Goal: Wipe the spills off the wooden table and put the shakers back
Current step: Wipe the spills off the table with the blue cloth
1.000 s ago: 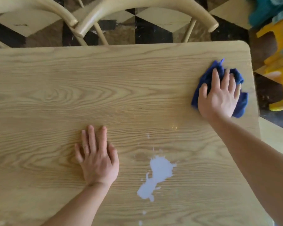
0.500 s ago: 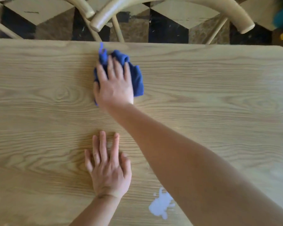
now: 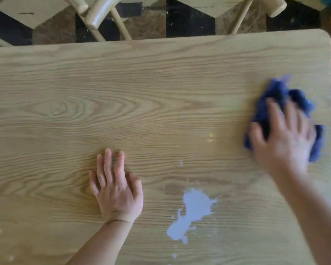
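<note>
Right hand [image 3: 284,142] presses crumpled blue cloth [image 3: 275,96], fingers spread; sweep it flat over the pale liquid puddle [image 3: 194,211] on the light wooden worktop [image 3: 161,88].

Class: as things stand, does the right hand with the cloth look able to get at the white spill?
Probably yes: only bare table lies between the right hand, pressing the blue cloth, and the white spill.

Head view, steeply down onto table [image 3: 161,92]

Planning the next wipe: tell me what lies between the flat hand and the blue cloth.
In the head view, bare wood and a white spill lie between the left hand and the blue cloth.
</note>
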A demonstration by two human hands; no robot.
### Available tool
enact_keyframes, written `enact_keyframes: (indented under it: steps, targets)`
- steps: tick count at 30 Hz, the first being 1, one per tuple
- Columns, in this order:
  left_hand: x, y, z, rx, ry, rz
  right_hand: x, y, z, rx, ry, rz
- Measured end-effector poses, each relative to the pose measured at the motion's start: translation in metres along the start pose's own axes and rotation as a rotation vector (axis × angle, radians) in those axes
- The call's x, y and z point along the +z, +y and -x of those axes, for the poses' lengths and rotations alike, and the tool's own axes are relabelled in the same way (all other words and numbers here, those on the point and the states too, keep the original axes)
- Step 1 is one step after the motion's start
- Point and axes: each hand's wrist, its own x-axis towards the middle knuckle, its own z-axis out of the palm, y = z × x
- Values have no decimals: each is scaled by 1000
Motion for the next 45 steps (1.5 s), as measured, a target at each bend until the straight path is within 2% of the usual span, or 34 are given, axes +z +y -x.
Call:
enact_keyframes:
  steps: [2,4,7,9,12,15,17,20,27,32,35,39,42,45]
  targets:
    - [0,-1,1,1,4,3,-10,37,8,177,9,-35]
    - [0,0,1,3,1,6,-9,41,14,292,36,-43]
    - [-1,1,1,9,2,3,2,13,11,472,96,-67]
    - [-1,1,1,7,-4,0,12,-21,6,511,109,-71]
    - [-1,0,0,4,-18,-4,28,-98,12,314,63,-68]
    - [0,-1,0,0,-29,-2,40,-177,36,-16,-28,-122]
    - [0,-2,1,-3,-24,8,46,-202,58,-223,-73,-152]
    - [0,-2,2,-17,-12,53,52,-192,91,-405,-120,-137]
    - [3,-5,2,1,26,100,45,-139,184,-548,-231,-72]
    - [5,-7,3,16,36,120,43,-115,159,-719,-212,-31]
    - [6,-7,3,22,43,138,40,-106,107,-599,-177,-3]
    - [6,-10,3,44,49,157,23,-53,44,-203,-106,-5]
    - [6,-11,3,58,51,166,11,-2,64,102,-86,-51]
    - [6,-12,3,68,49,168,11,14,127,404,-51,-115]
